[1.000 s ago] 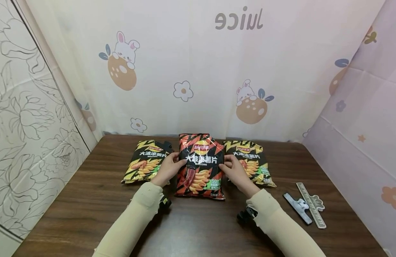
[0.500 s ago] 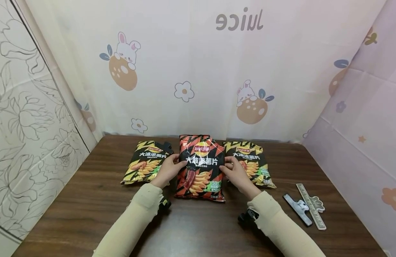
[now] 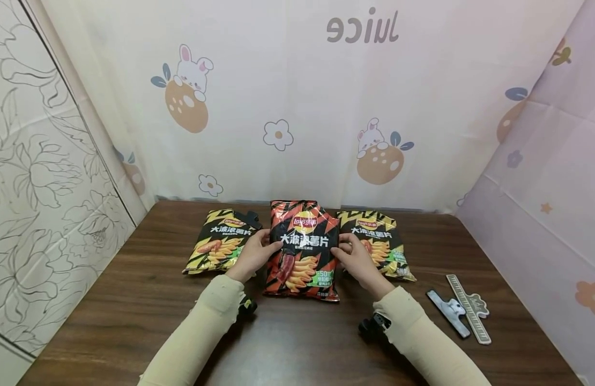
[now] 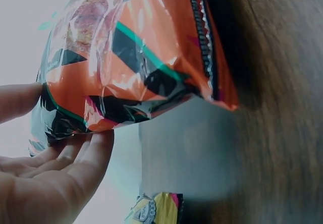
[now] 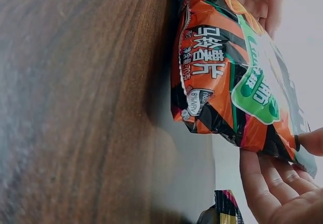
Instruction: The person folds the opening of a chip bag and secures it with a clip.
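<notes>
A red and black bag of potato chips (image 3: 302, 257) is held front side up between both hands at the middle of the table. My left hand (image 3: 253, 254) grips its left edge, thumb on the front and fingers behind. On the opposite edge my right hand (image 3: 359, 260) pinches the bag the same way. In the left wrist view the thumb (image 4: 17, 102) lies on the bag's face and the fingers curl under its side. The bag's upper right corner is cut or torn away. The right wrist view shows its bottom seam close over the wood.
Yellow and black chip bags lie on either side, one at left (image 3: 217, 249) with a black clip (image 3: 251, 219) at its top corner, one at right (image 3: 377, 246). A grey clip (image 3: 449, 313) and a long pale clip (image 3: 470, 308) rest at the table's right (image 3: 519, 343). A printed curtain hangs behind.
Both hands keep their grip on the red bag, which stays in nearly the same place. The whole head view shifts very slightly.
</notes>
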The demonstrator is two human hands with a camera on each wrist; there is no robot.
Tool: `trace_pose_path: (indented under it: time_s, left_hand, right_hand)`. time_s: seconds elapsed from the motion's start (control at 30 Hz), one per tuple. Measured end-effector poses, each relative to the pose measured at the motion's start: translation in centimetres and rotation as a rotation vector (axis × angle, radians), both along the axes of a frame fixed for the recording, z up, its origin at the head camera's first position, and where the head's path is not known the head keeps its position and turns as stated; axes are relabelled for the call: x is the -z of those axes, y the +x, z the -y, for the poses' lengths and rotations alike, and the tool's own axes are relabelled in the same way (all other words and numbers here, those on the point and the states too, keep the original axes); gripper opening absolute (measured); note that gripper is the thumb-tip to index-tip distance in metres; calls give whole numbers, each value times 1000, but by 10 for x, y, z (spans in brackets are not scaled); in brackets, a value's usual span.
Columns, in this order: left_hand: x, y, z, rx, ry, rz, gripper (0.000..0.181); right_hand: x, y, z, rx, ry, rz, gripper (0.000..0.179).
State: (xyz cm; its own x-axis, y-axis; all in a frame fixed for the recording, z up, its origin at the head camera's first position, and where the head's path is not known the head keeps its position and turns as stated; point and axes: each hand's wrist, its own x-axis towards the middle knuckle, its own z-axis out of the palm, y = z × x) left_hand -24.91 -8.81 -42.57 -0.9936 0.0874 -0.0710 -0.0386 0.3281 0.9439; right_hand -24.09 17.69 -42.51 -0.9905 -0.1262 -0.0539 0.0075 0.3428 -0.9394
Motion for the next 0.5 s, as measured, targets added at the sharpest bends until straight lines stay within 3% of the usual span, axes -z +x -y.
trace_pose_path:
  time_s: [0.5]
  left_hand:
    - [3,6,0,37,67,35,58]
  right_hand:
    - [1,10,-6,-46,-37,-24,37]
